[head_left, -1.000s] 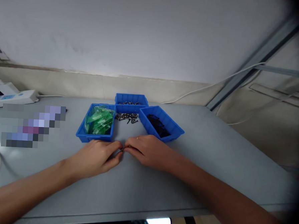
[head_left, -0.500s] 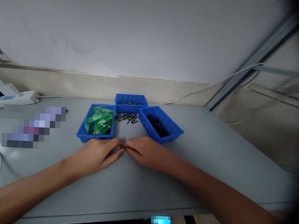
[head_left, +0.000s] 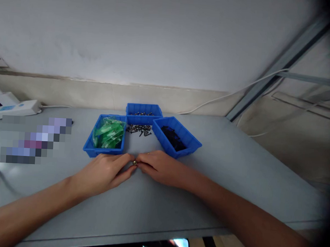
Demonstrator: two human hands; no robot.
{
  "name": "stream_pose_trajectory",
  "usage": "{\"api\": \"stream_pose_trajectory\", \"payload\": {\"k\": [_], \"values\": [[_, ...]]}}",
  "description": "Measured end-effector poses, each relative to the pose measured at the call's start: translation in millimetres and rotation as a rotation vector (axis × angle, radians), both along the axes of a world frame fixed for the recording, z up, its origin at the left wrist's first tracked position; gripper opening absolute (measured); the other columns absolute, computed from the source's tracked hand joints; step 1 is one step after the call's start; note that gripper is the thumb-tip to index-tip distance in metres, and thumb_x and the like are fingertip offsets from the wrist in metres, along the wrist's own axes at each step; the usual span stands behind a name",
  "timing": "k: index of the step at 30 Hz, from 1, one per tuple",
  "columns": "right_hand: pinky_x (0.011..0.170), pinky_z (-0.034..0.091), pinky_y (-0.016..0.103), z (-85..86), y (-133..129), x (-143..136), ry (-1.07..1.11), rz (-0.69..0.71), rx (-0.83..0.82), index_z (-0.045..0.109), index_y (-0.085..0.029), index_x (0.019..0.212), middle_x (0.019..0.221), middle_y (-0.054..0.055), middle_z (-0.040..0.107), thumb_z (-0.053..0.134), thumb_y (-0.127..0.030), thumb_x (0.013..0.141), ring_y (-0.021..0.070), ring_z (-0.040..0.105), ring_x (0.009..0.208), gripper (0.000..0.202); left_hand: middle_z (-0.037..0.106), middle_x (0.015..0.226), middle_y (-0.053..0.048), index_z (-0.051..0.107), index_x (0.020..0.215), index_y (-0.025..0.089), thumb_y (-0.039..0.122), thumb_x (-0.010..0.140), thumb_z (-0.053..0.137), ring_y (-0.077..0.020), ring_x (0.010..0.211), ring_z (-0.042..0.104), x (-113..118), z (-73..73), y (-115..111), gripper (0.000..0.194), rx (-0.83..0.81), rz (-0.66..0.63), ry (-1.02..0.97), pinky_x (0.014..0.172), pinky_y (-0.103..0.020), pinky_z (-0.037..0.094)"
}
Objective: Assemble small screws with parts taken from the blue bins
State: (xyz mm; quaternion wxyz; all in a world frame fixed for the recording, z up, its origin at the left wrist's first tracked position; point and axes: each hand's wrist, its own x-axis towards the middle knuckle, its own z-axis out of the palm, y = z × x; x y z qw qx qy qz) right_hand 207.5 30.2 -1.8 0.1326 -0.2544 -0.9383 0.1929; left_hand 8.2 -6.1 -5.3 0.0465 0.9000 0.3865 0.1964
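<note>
In the head view, I see my left hand [head_left: 107, 174] and right hand [head_left: 161, 167] with fingertips pinched on a small brassy piece [head_left: 135, 163] between them, too covered to identify. Beyond sit a bin of green packets [head_left: 108, 133], a bin of dark pieces [head_left: 193, 141] whose shapes I can't resolve, and a rear bin [head_left: 143, 119] of small metal parts.

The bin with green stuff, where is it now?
In the head view, the blue bin sits left of the loose screws, just beyond the left hand.
</note>
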Motion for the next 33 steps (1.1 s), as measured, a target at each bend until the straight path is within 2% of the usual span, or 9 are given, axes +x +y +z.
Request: {"api": "stream_pose_trajectory", "payload": {"k": [7,12,21,33], "values": [[0.058,0.033,0.024,8.0,-5.4,1.9,-0.053,-0.066,0.069,0.051,-0.017,0.079,0.07,0.001,0.058,0.039,-0.022,0.089,0.0113,0.051,0.062,0.016,0.059,0.062,-0.001,0.055,0.088,0.015,0.03,0.09,0.035,-0.0134,0.053,0.058,1.2,1.5,0.6,0.025,-0.045,0.048,0.153,0.047,-0.023,0.041],[0.057,0.031,0.024,9.6,-10.1,0.2,-0.075,-0.042,0.108,0.052,-0.016,0.077,0.069,0.001,0.059,0.041,-0.023,0.087,0.0112,0.051,0.061,0.016,0.059,0.063,-0.001,0.054,0.078,0.016,0.029,0.09,0.033,-0.0142,0.054,0.057,3.1,0.5,0.8,0.027,-0.035,-0.027,0.22,0.048,-0.025,0.039],[0.061,0.034,0.024,9.1,-10.1,-0.4,-0.088,-0.074,0.114,0.052,-0.017,0.088,0.076,0.003,0.062,0.04,-0.027,0.089,0.0135,0.056,0.068,0.016,0.058,0.06,-0.001,0.056,0.08,0.015,0.027,0.086,0.037,-0.0135,0.052,0.056,3.9,3.3,0.1,0.023,-0.007,-0.026,0.202,0.046,-0.023,0.038],[0.059,0.034,0.024,5.6,-2.4,3.4,-0.117,-0.014,0.18,0.054,-0.017,0.081,0.074,0.001,0.062,0.043,-0.023,0.088,0.0122,0.055,0.066,0.015,0.057,0.06,-0.001,0.053,0.077,0.016,0.029,0.089,0.034,-0.0144,0.052,0.056,4.6,3.9,0.2,0.026,-0.071,0.021,0.236,0.047,-0.025,0.037]]}}
